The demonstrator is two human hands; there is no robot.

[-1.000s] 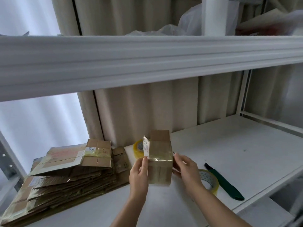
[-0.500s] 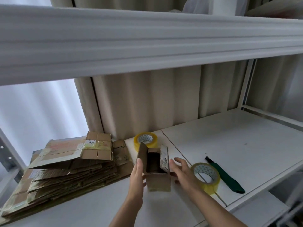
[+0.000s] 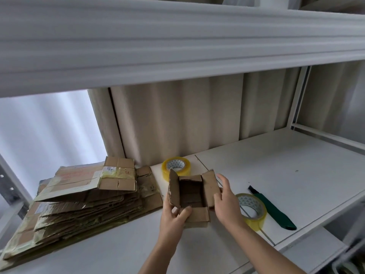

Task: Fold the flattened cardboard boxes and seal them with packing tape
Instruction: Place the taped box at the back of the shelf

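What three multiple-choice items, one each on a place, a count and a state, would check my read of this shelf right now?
1. Where does the stack of flattened brown cardboard boxes lie?
A. left of the open box
B. right of the open box
C. on the upper shelf

2. How many rolls of yellowish clear packing tape show?
A. one
B. two
C. four

3. What state is the small brown cardboard box in?
A. flattened
B. taped shut on top
C. upright, top flaps open

Answers:
1. A: the stack lies on the white shelf beyond the left hand.
2. B: one roll behind the box, another by the right hand.
3. C: the flaps stand apart and the inside shows.
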